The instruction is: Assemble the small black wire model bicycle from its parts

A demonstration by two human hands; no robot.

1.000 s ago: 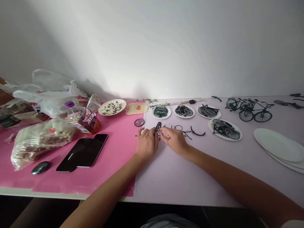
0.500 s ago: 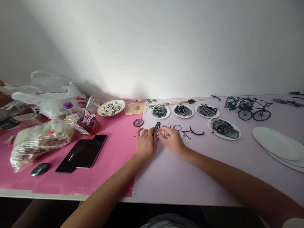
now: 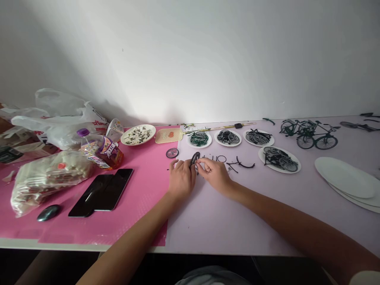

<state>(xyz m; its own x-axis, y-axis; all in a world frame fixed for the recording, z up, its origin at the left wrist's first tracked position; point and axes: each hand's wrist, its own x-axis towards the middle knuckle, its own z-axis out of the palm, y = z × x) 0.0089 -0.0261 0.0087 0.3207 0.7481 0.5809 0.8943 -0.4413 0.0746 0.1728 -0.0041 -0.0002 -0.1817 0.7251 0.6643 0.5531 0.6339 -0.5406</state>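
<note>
My left hand (image 3: 181, 178) and my right hand (image 3: 214, 173) meet at the middle of the table, both pinching a small dark bicycle part (image 3: 194, 158) between their fingertips. A loose little wheel (image 3: 172, 153) lies just left of them on the pink mat (image 3: 142, 198). Thin black curved pieces (image 3: 245, 164) and rings lie on the table right of my right hand.
Several small white plates of bicycle parts (image 3: 228, 137) stand behind the hands, two built model bicycles (image 3: 310, 134) farther right. Empty stacked plates (image 3: 346, 180) sit at far right. On the left are two phones (image 3: 102, 192), a bottle (image 3: 99, 148), plastic bags (image 3: 47, 174), a bowl (image 3: 138, 134).
The hands stay together on the small part, with only slight finger shifts. The view has drifted a little.
</note>
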